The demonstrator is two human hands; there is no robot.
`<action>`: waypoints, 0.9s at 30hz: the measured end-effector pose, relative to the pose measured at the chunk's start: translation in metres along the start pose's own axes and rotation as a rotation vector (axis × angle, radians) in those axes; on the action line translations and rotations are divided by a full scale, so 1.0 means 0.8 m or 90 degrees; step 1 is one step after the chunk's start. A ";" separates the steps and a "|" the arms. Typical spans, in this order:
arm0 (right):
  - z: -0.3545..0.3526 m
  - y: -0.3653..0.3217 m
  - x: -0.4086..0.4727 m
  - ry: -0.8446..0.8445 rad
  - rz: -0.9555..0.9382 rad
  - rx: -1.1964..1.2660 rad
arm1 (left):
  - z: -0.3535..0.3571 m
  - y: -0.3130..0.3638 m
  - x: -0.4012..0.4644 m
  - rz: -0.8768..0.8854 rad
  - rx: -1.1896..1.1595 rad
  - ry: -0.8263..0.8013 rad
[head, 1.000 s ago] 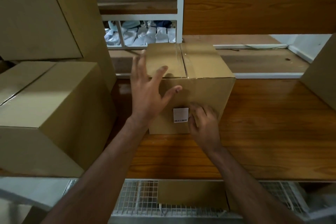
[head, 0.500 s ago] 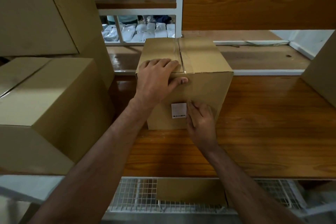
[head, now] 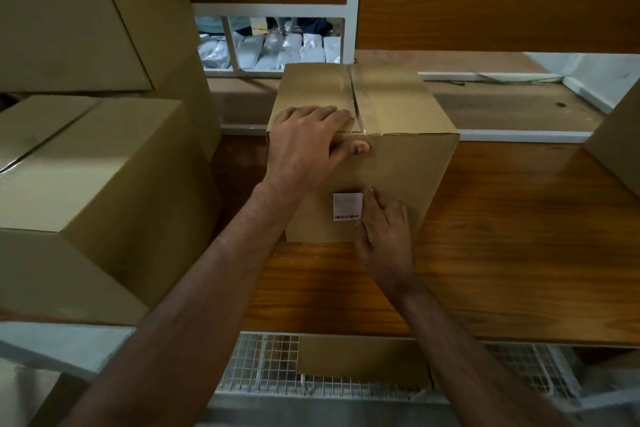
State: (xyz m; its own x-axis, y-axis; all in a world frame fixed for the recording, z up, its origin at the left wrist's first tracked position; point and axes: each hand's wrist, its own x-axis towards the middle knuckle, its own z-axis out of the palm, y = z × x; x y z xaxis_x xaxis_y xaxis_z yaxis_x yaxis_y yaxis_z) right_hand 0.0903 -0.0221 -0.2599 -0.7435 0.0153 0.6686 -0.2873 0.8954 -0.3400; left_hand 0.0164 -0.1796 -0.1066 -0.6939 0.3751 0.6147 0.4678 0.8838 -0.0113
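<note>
Steadying the box (head: 408, 163) at mid-frame on the table (head: 519, 236), the left hand (head: 304, 146) has dropped from the air onto its top front edge, with fingers on the lid and thumb on the front. The right hand (head: 384, 236) still presses straight fingers beside the label (head: 347, 206) low on the front. The label looks stuck and is probably being smoothed. Big cartons (head: 86, 184) crowd the left, and another (head: 620, 142) stands at the right edge.
</note>
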 end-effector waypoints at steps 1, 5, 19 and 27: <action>0.001 -0.001 -0.001 0.002 -0.002 -0.003 | 0.000 0.000 0.000 -0.001 -0.001 -0.003; -0.001 -0.001 0.001 0.023 -0.006 0.032 | 0.000 0.000 0.000 -0.005 -0.006 0.001; -0.007 -0.002 0.002 0.027 0.008 0.078 | -0.003 0.002 -0.001 -0.017 -0.010 -0.013; -0.007 -0.007 0.009 0.040 0.047 0.092 | -0.003 0.003 0.000 -0.027 -0.011 -0.024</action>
State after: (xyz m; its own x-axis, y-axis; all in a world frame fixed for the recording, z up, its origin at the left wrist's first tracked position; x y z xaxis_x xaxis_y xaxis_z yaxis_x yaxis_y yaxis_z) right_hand 0.0899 -0.0247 -0.2496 -0.7280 0.1098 0.6767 -0.3208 0.8178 -0.4778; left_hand 0.0190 -0.1786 -0.1049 -0.7326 0.3484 0.5847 0.4473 0.8940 0.0277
